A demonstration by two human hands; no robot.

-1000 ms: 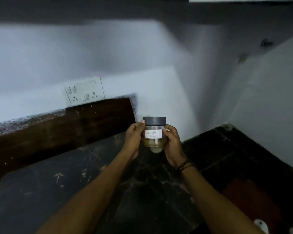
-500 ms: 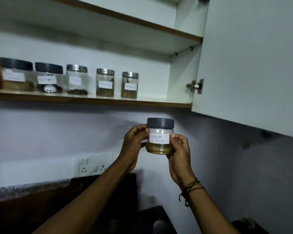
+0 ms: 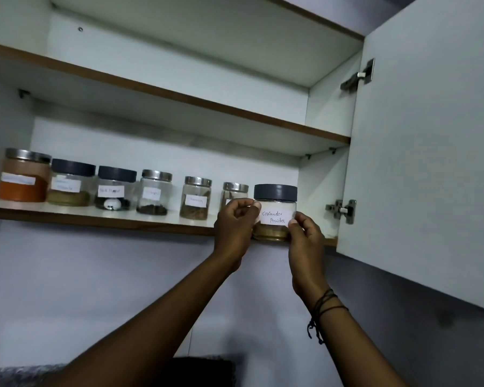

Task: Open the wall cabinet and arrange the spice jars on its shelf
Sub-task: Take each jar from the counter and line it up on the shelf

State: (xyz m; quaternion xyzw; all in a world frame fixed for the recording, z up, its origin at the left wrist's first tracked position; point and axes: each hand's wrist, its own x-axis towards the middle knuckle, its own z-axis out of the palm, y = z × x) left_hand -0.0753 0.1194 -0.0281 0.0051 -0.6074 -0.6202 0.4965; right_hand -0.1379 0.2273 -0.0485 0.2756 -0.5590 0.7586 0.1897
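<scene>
- On the lower shelf [image 3: 101, 217] of the open wall cabinet stood a row of six labelled jars: from the left, a steel-lidded jar of orange powder [image 3: 23, 177], two dark-lidded jars [image 3: 71, 182] side by side, then three smaller steel-lidded jars [image 3: 154, 192] spaced apart
- The last small jar [image 3: 234, 191] in that row was partly hidden behind the left hand [image 3: 234, 226], just beside the held jar
- The cabinet door [image 3: 430, 152] hung open at the right, its two hinges [image 3: 342, 210] facing the shelf; the upper shelf [image 3: 179, 93] showed only its underside
- The coriander powder jar [image 3: 274, 212] stood upright at the right end of the shelf, its long axis vertical, dark lid on top, handwritten label facing the camera, base at the shelf's front edge; whether it rested fully on the board could not be told
- Left hand's fingers were curled, pinching the jar's left side near the lid
- The right hand [image 3: 305, 241], dark cords on its wrist, pinched the jar's right side at the label's edge with thumb and fingertips
</scene>
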